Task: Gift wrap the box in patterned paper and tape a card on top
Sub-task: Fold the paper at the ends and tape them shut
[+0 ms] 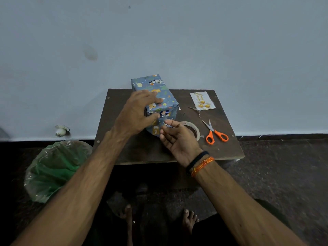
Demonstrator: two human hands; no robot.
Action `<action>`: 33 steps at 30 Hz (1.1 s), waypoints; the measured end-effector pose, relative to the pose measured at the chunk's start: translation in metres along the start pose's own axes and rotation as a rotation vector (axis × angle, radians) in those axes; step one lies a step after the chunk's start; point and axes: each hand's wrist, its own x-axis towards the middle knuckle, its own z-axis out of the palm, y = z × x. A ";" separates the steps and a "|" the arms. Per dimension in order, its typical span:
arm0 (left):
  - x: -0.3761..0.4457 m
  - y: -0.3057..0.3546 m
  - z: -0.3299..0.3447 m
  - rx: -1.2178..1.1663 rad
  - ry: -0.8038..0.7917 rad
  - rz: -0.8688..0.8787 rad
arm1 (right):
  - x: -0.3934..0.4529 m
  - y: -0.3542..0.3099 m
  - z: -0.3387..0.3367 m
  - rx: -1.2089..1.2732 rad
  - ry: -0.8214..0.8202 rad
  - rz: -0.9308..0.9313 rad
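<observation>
A: Where does the box point(156, 102) sit?

B: On the far left part of the dark counter point(142, 150), lying lengthwise away from the person, its far end reaching past the counter's back edge toward the pale wall point(177, 41). Blue patterned paper with little animals covers it.

A: And the left hand point(140, 110)?

B: It rests over the box's near top edge. The fingers lie across the top face and the thumb presses on the near end face, where the folded paper flaps meet. So the hand grips that near corner of the box.

A: The right hand point(177, 137)?

B: Just in front of the near end face, palm turned up. Its fingers are loosely curled and the thumb and forefinger tips come close to the lower flap. Whether they pinch the paper or a bit of tape, the view does not show clearly.

A: What lies nearby?

B: The tape roll point(192, 129) lies flat just behind the right hand, partly hidden by it, beside the box. The orange-handled scissors point(215, 133) lie to the right of the roll, blades pointing away. The card point(202, 101), white with gold balls, lies flat at the far right of the counter, well apart from the box. A green plastic bag point(56, 167) sits on the floor to the left of the counter.
</observation>
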 end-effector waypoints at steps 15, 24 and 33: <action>0.001 -0.002 0.003 -0.021 0.030 0.021 | 0.008 -0.005 0.009 0.024 0.053 0.077; 0.001 0.001 0.002 -0.013 0.025 0.006 | 0.018 -0.003 0.013 0.039 0.102 0.070; 0.001 0.005 0.000 -0.015 0.011 -0.018 | 0.024 -0.002 0.019 0.011 0.126 0.019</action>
